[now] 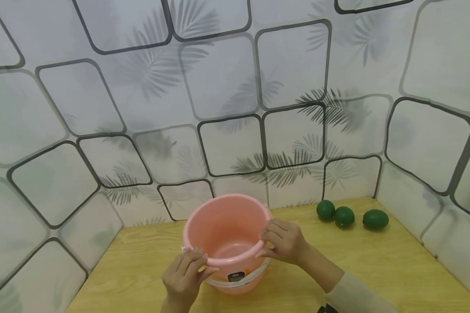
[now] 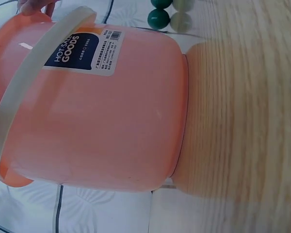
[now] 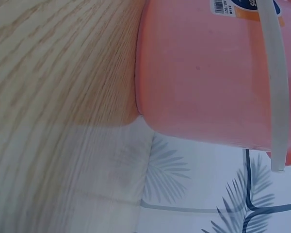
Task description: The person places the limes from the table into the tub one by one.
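A pink plastic bucket (image 1: 235,245) stands upright on the wooden table, and the visible part of its inside holds nothing. Its white handle (image 1: 240,280) hangs down across the near side, over a dark label (image 2: 72,51). My left hand (image 1: 185,276) grips the rim at the near left, thumb outside and fingers over the edge. At the right side of the rim, my right hand (image 1: 283,241) holds on in the same pinching way. The bucket's wall (image 3: 208,73) fills much of the right wrist view, where the right hand is out of sight.
Several dark green, rounded fruit-like objects lie at the back right of the table (image 1: 356,269): two close together (image 1: 326,211) and one, more oval, a little apart (image 1: 375,219). Patterned walls (image 1: 227,148) with grey outlines and leaves enclose the table's back and sides.
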`<state>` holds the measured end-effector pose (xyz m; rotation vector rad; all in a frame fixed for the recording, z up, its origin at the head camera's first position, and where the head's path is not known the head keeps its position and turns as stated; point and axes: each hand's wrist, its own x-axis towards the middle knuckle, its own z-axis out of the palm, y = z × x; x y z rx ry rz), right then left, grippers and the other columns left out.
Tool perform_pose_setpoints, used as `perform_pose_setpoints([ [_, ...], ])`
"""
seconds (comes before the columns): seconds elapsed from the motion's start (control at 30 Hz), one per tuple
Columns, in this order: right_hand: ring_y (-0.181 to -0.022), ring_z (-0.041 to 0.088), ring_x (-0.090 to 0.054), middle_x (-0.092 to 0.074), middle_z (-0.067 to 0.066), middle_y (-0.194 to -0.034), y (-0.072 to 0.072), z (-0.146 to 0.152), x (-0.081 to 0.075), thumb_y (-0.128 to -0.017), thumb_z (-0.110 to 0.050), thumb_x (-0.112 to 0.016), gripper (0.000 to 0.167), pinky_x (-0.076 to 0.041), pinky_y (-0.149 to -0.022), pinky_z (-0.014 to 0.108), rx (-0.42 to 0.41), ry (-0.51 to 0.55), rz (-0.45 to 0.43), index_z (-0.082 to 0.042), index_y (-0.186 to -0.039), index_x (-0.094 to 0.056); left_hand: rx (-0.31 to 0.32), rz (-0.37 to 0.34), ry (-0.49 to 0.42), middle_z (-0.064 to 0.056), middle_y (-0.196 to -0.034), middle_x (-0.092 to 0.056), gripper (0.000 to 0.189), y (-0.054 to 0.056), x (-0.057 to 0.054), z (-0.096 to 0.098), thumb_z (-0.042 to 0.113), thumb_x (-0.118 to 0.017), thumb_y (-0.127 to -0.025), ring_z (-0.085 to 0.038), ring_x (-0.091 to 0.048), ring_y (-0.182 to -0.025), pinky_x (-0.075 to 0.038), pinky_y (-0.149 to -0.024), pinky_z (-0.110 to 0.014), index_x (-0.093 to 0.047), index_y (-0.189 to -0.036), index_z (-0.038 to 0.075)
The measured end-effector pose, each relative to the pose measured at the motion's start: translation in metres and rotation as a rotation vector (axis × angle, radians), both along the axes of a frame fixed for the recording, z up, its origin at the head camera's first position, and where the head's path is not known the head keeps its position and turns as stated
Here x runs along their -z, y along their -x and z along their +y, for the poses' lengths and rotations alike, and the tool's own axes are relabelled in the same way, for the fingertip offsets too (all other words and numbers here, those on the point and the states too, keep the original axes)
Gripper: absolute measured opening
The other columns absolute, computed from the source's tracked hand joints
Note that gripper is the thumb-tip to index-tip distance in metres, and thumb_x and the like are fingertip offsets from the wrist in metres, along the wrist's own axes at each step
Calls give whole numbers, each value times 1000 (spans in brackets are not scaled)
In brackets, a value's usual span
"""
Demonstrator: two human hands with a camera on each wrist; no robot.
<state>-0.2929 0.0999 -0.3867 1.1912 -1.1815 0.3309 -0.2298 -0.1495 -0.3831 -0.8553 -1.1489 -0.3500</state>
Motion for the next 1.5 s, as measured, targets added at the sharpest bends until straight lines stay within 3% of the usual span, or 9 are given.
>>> perform_pose_setpoints([
  [0.2, -62, 18, -62, -62, 5, -66, -4, 7, 0, -93, -49, -53, 51, -56, -54, 25, -14, 25, -13, -6, -66, -59, 14, 24, -7, -10, -56, -62, 46, 1, 1, 7, 36, -67, -84, -21, -58, -48, -51, -43, -27, -58, -54, 2],
  [0.57, -61, 18, -62, -62, 5, -65, -7, 13, 1, -92, -49, -55, 51, -56, -54, 25, -15, 28, -16, -5, -66, -60, -14, -7, -16, -9, -59, -64, 45, 2, 7, 11, 38, -66, -84, -20, -60, -51, -55, -49, -29, -61, -57, 3],
  [0.87, -59, 19, -61, -61, 5, -64, -12, 19, -3, -92, -47, -55, 51, -56, -53, 26, -17, 19, -17, -5, -64, -59, 36, -6, 9, -10, -59, -64, 43, 1, 3, 16, 36, -67, -83, -20, -59, -51, -55, -50, -28, -60, -56, 2],
  [1.1, -59, 18, -61, -61, 4, -64, -16, 25, -2, -93, -47, -54, 51, -55, -51, 26, 2, 41, -26, -5, -65, -60, 38, 6, 8, -10, -61, -65, 43, 2, 2, 21, 36, -67, -83, -20, -60, -53, -57, -57, -28, -61, -58, 2],
  [1.5, -55, 17, -59, -59, 3, -60, -31, 32, -11, -93, -47, -54, 52, -53, -47, 24, 6, 47, 22, -6, -62, -58, 46, 5, 17, -10, -61, -64, 42, -2, 3, 29, 35, -65, -86, -20, -60, -53, -57, -54, -28, -60, -59, 3],
])
